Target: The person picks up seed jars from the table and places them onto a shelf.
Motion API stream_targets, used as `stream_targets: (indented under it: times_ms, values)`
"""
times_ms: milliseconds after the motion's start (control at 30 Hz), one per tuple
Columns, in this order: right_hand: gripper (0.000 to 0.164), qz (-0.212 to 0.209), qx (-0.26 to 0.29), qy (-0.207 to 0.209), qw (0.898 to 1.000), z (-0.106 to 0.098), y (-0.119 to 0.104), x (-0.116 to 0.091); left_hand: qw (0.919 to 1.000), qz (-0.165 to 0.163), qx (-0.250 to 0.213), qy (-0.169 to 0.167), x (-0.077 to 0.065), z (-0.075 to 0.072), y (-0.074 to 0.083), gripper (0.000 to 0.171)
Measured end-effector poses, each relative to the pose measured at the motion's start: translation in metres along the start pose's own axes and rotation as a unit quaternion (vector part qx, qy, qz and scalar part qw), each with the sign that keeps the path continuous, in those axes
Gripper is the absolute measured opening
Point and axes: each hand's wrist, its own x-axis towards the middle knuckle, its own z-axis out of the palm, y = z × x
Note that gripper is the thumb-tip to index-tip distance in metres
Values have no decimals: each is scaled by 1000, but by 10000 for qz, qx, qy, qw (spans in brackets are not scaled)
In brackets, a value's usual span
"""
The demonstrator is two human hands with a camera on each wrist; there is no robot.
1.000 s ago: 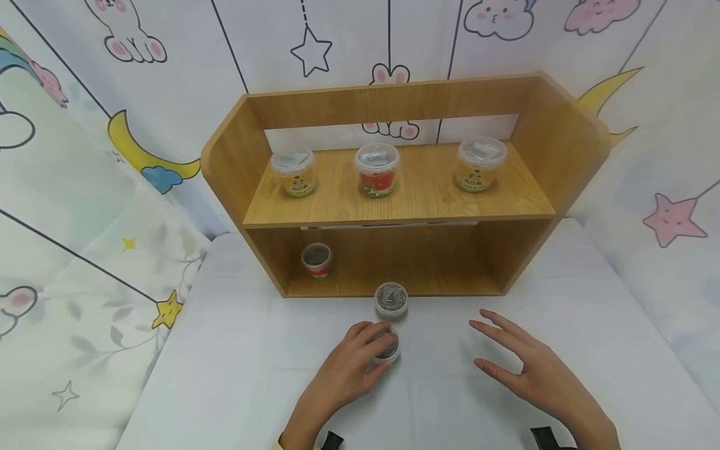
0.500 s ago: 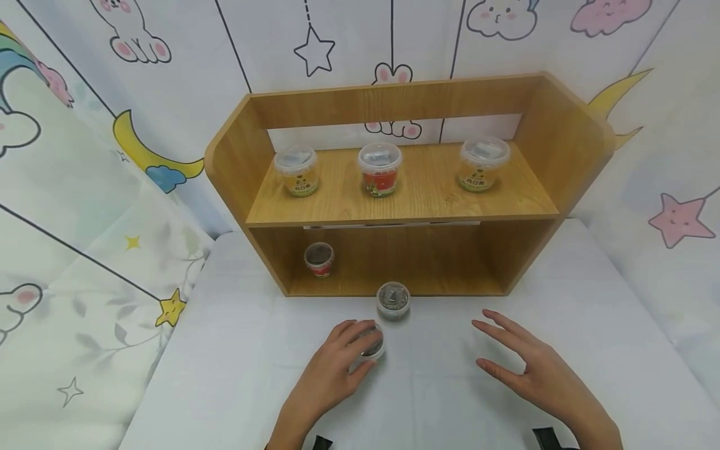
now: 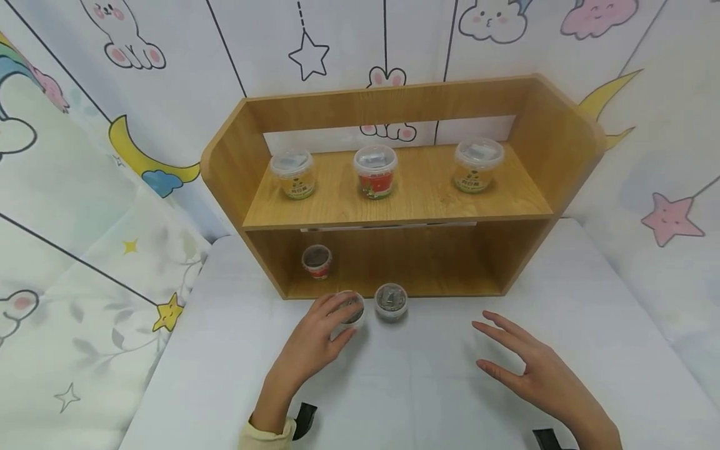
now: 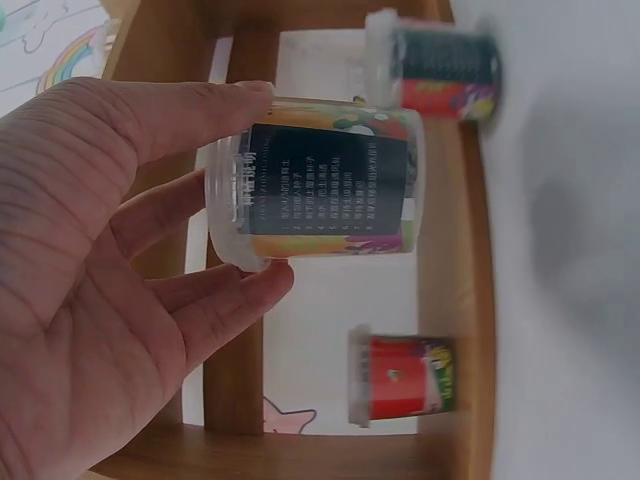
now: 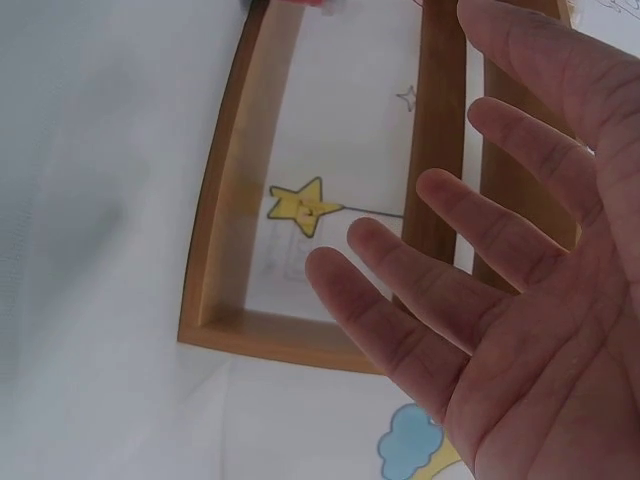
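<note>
My left hand (image 3: 315, 340) grips a small lidded plastic cup (image 4: 330, 190) at its lid end, thumb on one side and fingers on the other. The cup's label is orange with a dark printed panel. In the head view the fingers partly hide it, just in front of the wooden shelf (image 3: 399, 221). Right beside it on the table stands another lidded cup (image 3: 390, 300). A red-labelled cup (image 3: 317, 261) is inside the lower compartment, at its left. My right hand (image 3: 529, 369) hovers over the table's right side, fingers spread, holding nothing.
On the upper level stand a yellow-labelled cup (image 3: 294, 175) at left, a red-labelled cup (image 3: 375, 172) in the middle and another yellow-labelled cup (image 3: 477, 165) at right. Side panels enclose the shelf. A white cloth covers the table (image 3: 427, 400); cartoon-printed drapes hang behind.
My left hand has carried its cup left and forward, from in front of the other table cup to its left side near the shelf's front edge. The right hand stays put.
</note>
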Motion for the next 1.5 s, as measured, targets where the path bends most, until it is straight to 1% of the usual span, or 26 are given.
stream_targets:
  times_ms: [200,367,433,533,667,767,900,1033,1167,1300,1500]
  values:
    - [67,139,-130,-79,9998,-1,2,-2,9992,334,-74,210,31,-9,-20,44]
    - [68,174,-149,-84,9997,-1,3,-3,9979,548,-225,266,57,-5,-33,44]
    - [69,174,-158,-76,9997,-1,3,-4,9975,591,-300,245,66,-2,-37,44]
    - [68,196,-96,-75,9997,-2,3,-4,9976,536,-394,205,79,4,-42,43]
    - [67,240,-62,-51,9997,-2,3,-5,9975,464,-528,102,97,16,-49,41]
    - [68,265,-79,-49,9996,-2,4,-6,9970,502,-583,63,110,26,-54,39]
    - [67,279,-140,-27,9995,-2,4,-7,9958,656,-634,55,123,37,-59,38]
    - [67,264,-231,24,9994,-2,4,-9,9944,785,-708,-43,133,45,-63,37]
    - [66,319,-285,11,9991,-4,4,-10,9954,649,-670,-207,138,51,-66,37]
    - [66,357,-268,3,9990,-5,5,-11,9963,457,-635,-361,137,57,-69,35]
    - [65,443,-282,-53,9986,-7,6,-14,9959,428,-640,-463,134,65,-72,34]
